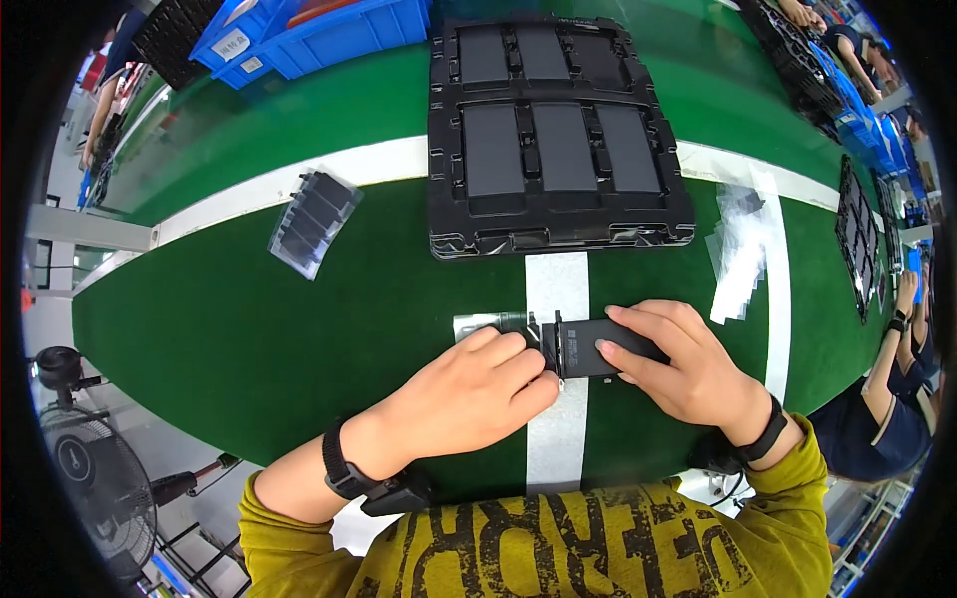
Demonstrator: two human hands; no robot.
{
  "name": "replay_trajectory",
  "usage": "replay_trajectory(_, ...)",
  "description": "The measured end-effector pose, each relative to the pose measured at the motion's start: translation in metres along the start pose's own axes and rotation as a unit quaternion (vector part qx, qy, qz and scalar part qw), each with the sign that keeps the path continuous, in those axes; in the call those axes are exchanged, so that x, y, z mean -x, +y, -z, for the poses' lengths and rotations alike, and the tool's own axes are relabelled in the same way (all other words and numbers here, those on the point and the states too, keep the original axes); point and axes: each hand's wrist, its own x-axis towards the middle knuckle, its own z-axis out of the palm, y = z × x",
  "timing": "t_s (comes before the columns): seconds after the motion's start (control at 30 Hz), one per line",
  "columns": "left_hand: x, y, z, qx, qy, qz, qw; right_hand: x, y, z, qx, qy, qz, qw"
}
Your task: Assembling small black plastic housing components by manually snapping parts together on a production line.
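Observation:
A flat black battery pack (pixel 586 351) lies crosswise over the white stripe on the green table, small print on its face. My right hand (pixel 698 371) grips its right end, thumb and fingers along the edges. At the battery's left end, my left hand (pixel 469 399) has curled fingers pressed down over a clear film sheet (pixel 475 325) with black patches. A dark strip (pixel 547 346) shows between those fingertips and the battery; whether it is joined to the battery I cannot tell. The left fingertips are partly hidden.
Beyond my hands stands a black plastic tray (pixel 449 242) holding several flat dark pieces. Another film sheet with black patches (pixel 314 221) lies left; a heap of clear films (pixel 740 254) lies right. Blue bins (pixel 344 42) stand far left, a fan (pixel 95 478) near left. Co-workers sit at right.

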Motion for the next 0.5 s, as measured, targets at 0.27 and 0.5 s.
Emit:
replay_trajectory(0.27,0.006,-0.004,-0.005,0.354,0.191,0.241,0.883,0.002,-0.002,-0.001,-0.006,0.02,0.01,1.0)
replay_trajectory(0.5,0.002,0.003,-0.001,0.339,0.162,0.23,0.898,0.014,-0.012,0.019,-0.328,0.093,-0.143,0.929)
